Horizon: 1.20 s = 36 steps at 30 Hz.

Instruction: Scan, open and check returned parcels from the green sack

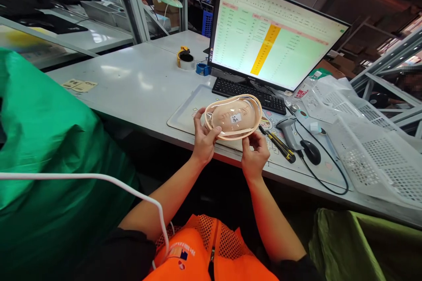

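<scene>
I hold a clear plastic packet [234, 117] with a beige, rounded item inside, raised a little above the front edge of the grey table [132, 83]. My left hand [205, 138] clasps the packet's left end, thumb on its face and fingers curled behind it. My right hand [254, 154] pinches the lower right edge from beneath, fingertips closed on the rim. A small white label sits in the middle of the packet, facing me. Directly behind the packet lies a pale desk mat [187, 112], and beyond that a black keyboard [249, 93] under a monitor [273, 30] showing a green and orange spreadsheet. Just right of my right hand lie a yellow and black utility knife [278, 143], a grey barcode scanner [287, 131] and a black mouse [310, 151] with its cable looping toward me. Farther right rest white perforated bags [369, 153]. Well beyond my left hand stand a roll of tape [185, 58] and a smaller blue roll [203, 69]. A large green sack [49, 149] fills the space to my left, with a white cable [99, 180] crossing it.
</scene>
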Tool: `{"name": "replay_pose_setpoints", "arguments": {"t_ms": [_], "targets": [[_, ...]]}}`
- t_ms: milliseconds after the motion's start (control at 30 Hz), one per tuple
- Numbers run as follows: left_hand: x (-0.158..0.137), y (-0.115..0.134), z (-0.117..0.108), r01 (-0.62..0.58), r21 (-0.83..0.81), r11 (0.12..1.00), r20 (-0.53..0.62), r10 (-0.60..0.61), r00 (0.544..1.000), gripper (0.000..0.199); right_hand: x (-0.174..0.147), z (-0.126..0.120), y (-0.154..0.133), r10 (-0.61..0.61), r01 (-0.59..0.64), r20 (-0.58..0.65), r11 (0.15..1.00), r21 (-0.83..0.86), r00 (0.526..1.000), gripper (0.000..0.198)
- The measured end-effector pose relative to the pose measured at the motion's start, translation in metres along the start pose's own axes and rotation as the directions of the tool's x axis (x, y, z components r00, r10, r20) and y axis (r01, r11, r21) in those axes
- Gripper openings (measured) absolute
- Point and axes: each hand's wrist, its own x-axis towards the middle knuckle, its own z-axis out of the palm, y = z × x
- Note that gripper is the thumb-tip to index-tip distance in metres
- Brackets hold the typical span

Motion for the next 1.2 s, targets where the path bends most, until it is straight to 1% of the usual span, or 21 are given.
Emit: {"name": "replay_pose_setpoints", "arguments": {"t_ms": [133,233,367,467,600,667,733,800,867,933,1033,1100,1200], "targets": [[-0.003,-0.003,-0.002,-0.036,0.061,0.997,0.017,0.035,0.999,0.094,0.006,-0.003,0.0,-0.006,0.005,-0.05,0.999,-0.035,0.999,0.029],[-0.005,-0.007,-0.001,-0.042,0.048,0.998,0.001,0.042,0.999,0.092,0.009,-0.003,0.0,-0.03,0.026,-0.063,0.998,-0.064,0.998,0.028],[-0.005,-0.012,0.0,-0.047,0.005,0.999,-0.012,0.047,0.999,0.087,0.011,0.0,0.0,-0.1,0.095,-0.033,0.985,-0.143,0.994,0.027],[-0.003,-0.017,-0.002,-0.062,-0.066,0.996,-0.031,0.06,0.998,0.086,0.013,0.001,-0.002,-0.075,0.072,-0.018,0.988,-0.137,0.997,0.028],[-0.002,-0.022,-0.002,-0.085,-0.131,0.988,-0.055,0.078,0.995,0.087,0.017,0.002,-0.005,-0.012,0.016,0.043,0.995,-0.095,0.999,0.035],[-0.003,-0.024,-0.002,-0.093,-0.131,0.987,-0.061,0.085,0.995,0.086,0.019,0.003,-0.005,0.02,-0.016,0.04,0.996,-0.088,0.999,0.035],[-0.005,-0.026,-0.002,-0.089,-0.126,0.988,-0.061,0.082,0.995,0.086,0.021,0.003,-0.003,0.028,-0.026,0.01,0.993,-0.119,1.0,0.035],[-0.007,-0.029,-0.001,-0.081,-0.115,0.99,-0.054,0.075,0.996,0.087,0.023,0.004,0.001,-0.008,0.007,-0.009,0.985,-0.173,1.0,0.035],[-0.008,-0.03,-0.001,-0.075,-0.105,0.992,-0.06,0.069,0.996,0.088,0.025,0.004,0.007,-0.07,0.068,-0.001,0.969,-0.238,0.998,0.032],[-0.008,-0.032,-0.001,-0.073,-0.11,0.991,-0.103,0.062,0.993,0.089,0.025,0.004,0.013,-0.122,0.126,0.033,0.946,-0.3,0.992,0.031],[-0.005,-0.036,0.003,-0.063,-0.138,0.988,-0.197,0.035,0.98,0.091,0.021,0.007,0.019,-0.174,0.199,0.101,0.909,-0.366,0.98,0.028],[-0.004,-0.039,0.008,-0.05,-0.152,0.987,-0.238,0.013,0.971,0.092,0.013,0.013,0.021,-0.196,0.235,0.142,0.904,-0.358,0.97,0.026],[-0.004,-0.046,0.018,-0.024,-0.167,0.986,-0.271,-0.022,0.962,0.089,-0.006,0.026,0.018,-0.206,0.258,0.197,0.923,-0.286,0.958,0.025]]}}
